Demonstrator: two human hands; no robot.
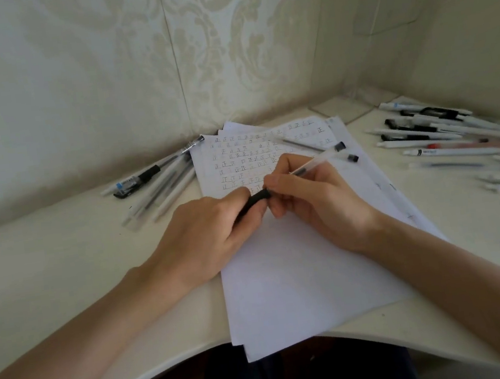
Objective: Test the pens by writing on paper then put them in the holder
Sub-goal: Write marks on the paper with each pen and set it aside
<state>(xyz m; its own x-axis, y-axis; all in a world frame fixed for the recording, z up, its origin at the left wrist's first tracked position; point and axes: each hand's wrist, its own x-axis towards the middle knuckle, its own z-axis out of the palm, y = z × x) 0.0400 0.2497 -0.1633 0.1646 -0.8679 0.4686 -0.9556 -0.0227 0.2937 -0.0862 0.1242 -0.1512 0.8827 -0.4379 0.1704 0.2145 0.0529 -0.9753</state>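
A stack of white paper [298, 262] lies in the middle of the desk, its upper half filled with rows of small written marks. My right hand [316, 200] holds a clear-barrelled pen [311, 164] over the written rows. My left hand [203, 229] pinches a black cap or grip [253, 201] at that pen's lower end, right where both hands meet. The pen's tip is hidden between my fingers. No holder is in view.
A pile of several pens [159, 178] lies left of the paper near the wall. Another spread of several pens [450, 139] covers the desk at the right. Two loose black caps [346, 151] and a thin refill sit on the paper's upper right. The desk's curved front edge [176, 365] is close to me.
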